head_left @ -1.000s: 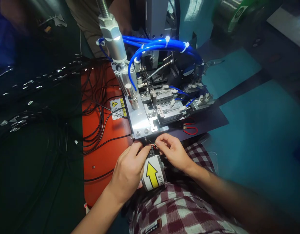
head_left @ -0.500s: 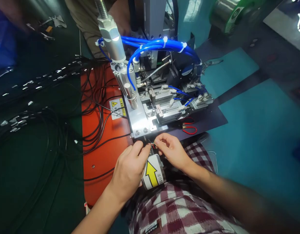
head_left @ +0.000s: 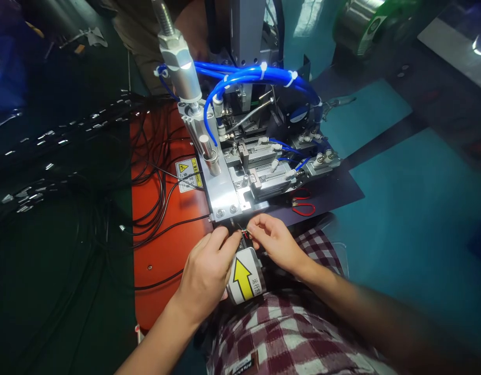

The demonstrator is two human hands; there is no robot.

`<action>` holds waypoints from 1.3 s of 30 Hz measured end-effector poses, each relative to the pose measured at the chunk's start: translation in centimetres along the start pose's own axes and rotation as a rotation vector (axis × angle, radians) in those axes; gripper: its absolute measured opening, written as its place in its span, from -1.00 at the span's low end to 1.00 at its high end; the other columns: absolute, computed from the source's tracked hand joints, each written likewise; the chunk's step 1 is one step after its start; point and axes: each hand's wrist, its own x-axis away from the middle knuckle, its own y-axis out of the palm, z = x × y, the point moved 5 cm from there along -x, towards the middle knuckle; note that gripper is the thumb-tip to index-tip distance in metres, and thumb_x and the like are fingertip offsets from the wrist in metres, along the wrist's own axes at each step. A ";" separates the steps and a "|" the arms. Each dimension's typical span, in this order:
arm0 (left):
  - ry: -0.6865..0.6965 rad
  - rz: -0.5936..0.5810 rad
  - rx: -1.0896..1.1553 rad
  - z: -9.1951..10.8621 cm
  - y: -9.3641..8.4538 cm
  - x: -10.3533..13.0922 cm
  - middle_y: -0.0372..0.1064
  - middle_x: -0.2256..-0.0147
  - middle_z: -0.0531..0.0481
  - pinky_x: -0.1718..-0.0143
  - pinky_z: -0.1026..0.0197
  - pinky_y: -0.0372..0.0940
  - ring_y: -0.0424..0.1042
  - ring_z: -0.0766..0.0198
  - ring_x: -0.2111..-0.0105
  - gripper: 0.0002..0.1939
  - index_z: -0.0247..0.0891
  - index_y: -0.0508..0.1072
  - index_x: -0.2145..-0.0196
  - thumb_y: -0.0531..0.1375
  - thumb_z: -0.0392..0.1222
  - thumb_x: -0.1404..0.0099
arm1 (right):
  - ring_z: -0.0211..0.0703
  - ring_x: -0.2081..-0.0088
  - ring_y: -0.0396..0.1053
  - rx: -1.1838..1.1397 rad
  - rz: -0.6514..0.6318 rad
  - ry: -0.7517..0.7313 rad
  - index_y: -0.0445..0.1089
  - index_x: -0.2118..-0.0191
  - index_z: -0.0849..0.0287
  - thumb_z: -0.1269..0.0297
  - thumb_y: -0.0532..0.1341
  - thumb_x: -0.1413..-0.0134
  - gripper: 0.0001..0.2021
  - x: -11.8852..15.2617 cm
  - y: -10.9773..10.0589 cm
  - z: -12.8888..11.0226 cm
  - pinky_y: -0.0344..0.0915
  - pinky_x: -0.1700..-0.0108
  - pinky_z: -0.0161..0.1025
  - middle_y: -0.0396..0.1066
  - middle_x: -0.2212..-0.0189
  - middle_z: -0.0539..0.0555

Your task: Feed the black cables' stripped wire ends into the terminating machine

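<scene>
"Starting nearest, what shows?"

"Checked cloth (head_left: 279, 333) at the bottom centre of the frame. Just above it, a white sticker (head_left: 257, 271) bears a yellow arrow pointing up."

"And the hands?"

"The left hand (head_left: 207, 265) is at lower centre, its thumb reaching toward the right hand (head_left: 277, 239). The right thumb and forefinger are narrowed to a pinch on a small piece (head_left: 244, 231)."

"Where's that piece?"

"A little below the middle of the frame, between the fingertips, with a touch of red on it. They hide most of it. Whether the left fingers grip it too, I cannot tell."

"Farther off?"

"A metal machine (head_left: 225, 195) fills the centre, with red handles (head_left: 304, 209) lying to the right of its near end. Black cables (head_left: 161, 195) loop over an orange board (head_left: 166, 307) on the left."

"Beyond those?"

"Blue tubes (head_left: 260, 73) arch over the machine at upper centre, and a blurred spool (head_left: 352, 26) stands at upper right."
</scene>
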 end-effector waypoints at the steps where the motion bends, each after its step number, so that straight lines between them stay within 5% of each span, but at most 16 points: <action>1: -0.001 0.003 0.006 0.0 0.0 0.0 0.31 0.40 -0.16 0.46 0.22 0.35 0.34 0.22 0.44 -0.68 -0.49 0.47 0.13 -0.05 -0.37 -0.35 | -0.33 0.57 0.20 0.009 0.002 -0.007 0.26 0.43 0.19 0.06 0.19 -0.05 -0.72 0.0 0.0 0.0 0.15 0.51 -0.34 0.20 0.62 -0.10; 17: -0.026 0.005 0.001 0.1 -0.2 -0.2 0.33 0.40 -0.14 0.45 0.24 0.37 0.36 0.23 0.44 -0.69 -0.44 0.48 0.17 -0.04 -0.32 -0.36 | -0.32 0.58 0.19 0.036 -0.024 -0.006 0.26 0.41 0.18 0.05 0.17 -0.09 -0.72 -0.1 0.0 0.3 0.13 0.50 -0.33 0.21 0.63 -0.11; 39: -0.027 0.012 0.019 0.1 -0.1 -0.2 0.33 0.39 -0.18 0.45 0.20 0.36 0.36 0.19 0.43 -0.66 -0.50 0.49 0.15 -0.04 -0.30 -0.37 | -0.28 0.46 0.26 0.356 0.131 -0.403 0.24 0.38 0.17 0.37 0.08 -0.21 -0.88 0.9 -0.2 -0.2 0.19 0.45 -0.33 0.27 0.43 0.00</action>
